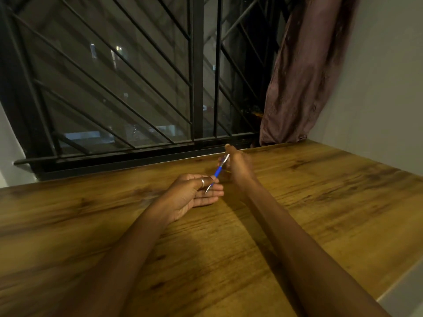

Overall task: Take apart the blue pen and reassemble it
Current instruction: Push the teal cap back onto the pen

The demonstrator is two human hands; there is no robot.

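Note:
The blue pen (218, 172) hangs slanted above the wooden table (320, 202), its silver tip pointing down-left and its clear upper end up-right. My left hand (194, 194) lies palm up, thumb and forefinger pinching the pen near the tip; a silver ring sits on the thumb. My right hand (238, 167) is closed around the pen's upper end, back of the hand toward me, hiding that end. The pen looks whole; I see no loose parts.
A barred window (137, 88) with a dark sill runs along the table's far edge. A brownish curtain (302, 76) hangs at the far right corner beside a pale wall. The table's right edge falls off at the lower right.

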